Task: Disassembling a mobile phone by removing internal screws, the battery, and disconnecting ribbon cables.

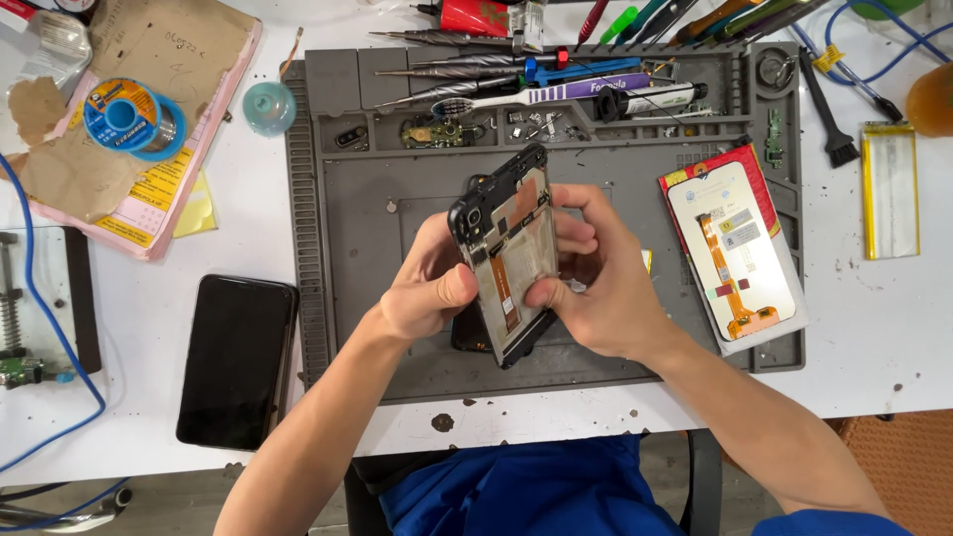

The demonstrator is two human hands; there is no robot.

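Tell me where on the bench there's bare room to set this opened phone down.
Free: the grey mat near its front edge, below both hands; also bare white table right of the replacement screen, below the flat battery. Crowded: the mat's top tray of tools, and the left side with the black phone and solder spool.

The phone frame (506,253) is a black rectangular shell, opened, with its inner side facing up. A pale metal plate fills most of that face, and an orange flex cable (503,283) runs lengthwise down it. Small dark parts sit near the top corner, perhaps a camera module, though the view is too small to be sure. The frame is lifted off the grey mat (367,189) and tilted, its top end pointing away and slightly right. It hangs over the mat's middle, gripped along both long edges.
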